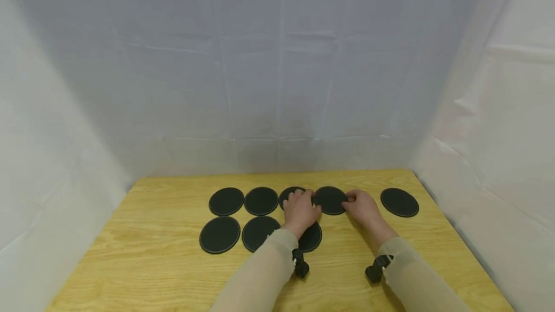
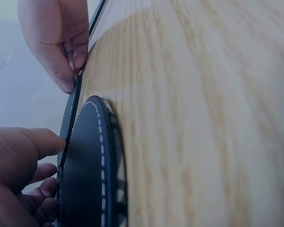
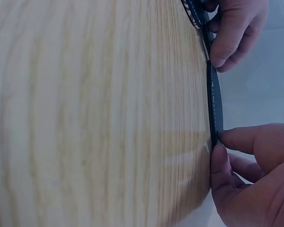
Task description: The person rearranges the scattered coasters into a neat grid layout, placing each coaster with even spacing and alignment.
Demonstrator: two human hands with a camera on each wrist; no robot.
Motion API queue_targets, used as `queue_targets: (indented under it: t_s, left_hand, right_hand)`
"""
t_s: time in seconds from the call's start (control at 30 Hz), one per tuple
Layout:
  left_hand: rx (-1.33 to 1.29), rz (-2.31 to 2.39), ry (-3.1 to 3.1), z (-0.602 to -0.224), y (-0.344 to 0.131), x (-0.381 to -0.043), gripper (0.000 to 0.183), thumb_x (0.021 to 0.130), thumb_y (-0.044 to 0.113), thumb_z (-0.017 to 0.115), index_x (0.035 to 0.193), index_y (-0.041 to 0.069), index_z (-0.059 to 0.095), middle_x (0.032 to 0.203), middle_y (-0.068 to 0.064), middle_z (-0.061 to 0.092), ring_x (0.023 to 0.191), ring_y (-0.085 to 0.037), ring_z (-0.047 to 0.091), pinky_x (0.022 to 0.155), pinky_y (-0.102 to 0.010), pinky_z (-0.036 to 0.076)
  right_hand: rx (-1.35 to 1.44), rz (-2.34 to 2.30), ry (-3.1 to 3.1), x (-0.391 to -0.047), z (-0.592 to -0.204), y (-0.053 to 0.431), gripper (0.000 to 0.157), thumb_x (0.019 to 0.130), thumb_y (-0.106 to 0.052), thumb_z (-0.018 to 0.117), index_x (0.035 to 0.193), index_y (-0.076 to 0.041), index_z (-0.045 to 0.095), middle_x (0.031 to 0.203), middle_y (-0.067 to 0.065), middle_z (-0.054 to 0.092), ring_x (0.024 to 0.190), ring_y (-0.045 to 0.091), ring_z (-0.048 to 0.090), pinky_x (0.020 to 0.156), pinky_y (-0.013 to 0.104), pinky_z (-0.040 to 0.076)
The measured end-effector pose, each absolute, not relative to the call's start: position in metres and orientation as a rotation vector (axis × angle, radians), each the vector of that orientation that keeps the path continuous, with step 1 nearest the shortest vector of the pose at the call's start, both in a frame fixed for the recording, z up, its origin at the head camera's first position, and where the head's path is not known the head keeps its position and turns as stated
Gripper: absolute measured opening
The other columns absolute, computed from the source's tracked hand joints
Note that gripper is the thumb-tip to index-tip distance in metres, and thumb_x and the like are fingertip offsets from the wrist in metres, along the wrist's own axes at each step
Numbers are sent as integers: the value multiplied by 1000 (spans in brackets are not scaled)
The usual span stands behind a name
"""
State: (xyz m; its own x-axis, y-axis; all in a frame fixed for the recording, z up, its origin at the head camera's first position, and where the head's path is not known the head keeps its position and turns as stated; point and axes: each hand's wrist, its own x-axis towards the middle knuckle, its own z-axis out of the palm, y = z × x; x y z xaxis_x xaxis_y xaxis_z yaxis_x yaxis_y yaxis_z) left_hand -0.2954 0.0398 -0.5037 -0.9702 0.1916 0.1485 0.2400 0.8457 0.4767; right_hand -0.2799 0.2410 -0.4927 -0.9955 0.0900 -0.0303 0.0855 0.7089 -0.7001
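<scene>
Round black coasters with pale edge stitching lie flat on the wooden table. My right hand [image 1: 364, 209] pinches the right edge of the fourth coaster [image 1: 331, 201] in the back row; thumb and finger meet at its rim in the right wrist view. Over the third back coaster [image 1: 288, 194], which it partly hides, rests my left hand [image 1: 300, 210]. Its thumb reaches toward the left edge of the fourth coaster. In the left wrist view a front-row coaster [image 2: 87, 161] stands close beside the left hand [image 2: 12, 163].
Two more back-row coasters, one at the far left [image 1: 226, 201] and its neighbour [image 1: 261, 201], sit side by side. Nearer lie front-row coasters, including a left one [image 1: 219, 235]. A lone coaster [image 1: 399, 202] lies right of my right hand. White sheeting [image 1: 277, 85] surrounds the table [image 1: 143, 254].
</scene>
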Motion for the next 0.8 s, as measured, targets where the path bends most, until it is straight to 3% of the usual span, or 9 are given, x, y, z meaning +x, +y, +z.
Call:
queue_targets:
  t_s: [0.4,0.8]
  left_hand:
    - [-354,-743,-2940,-499,42,-293,42,105,34,79,142,16,73,134,-11,69,118,-34,60,97,-56,45]
    - [-493,-696,-2878,-484,69,-267,40,107,37,75,142,19,74,137,-8,71,120,-33,65,99,-54,50]
  right_hand:
    - [-30,1253,-2913,-275,-493,252,52,109,-14,69,150,15,55,144,36,61,136,52,59,108,62,51]
    - [94,1076,-2934,-249,-477,275,58,109,-20,71,153,13,53,136,32,66,122,49,67,97,61,56]
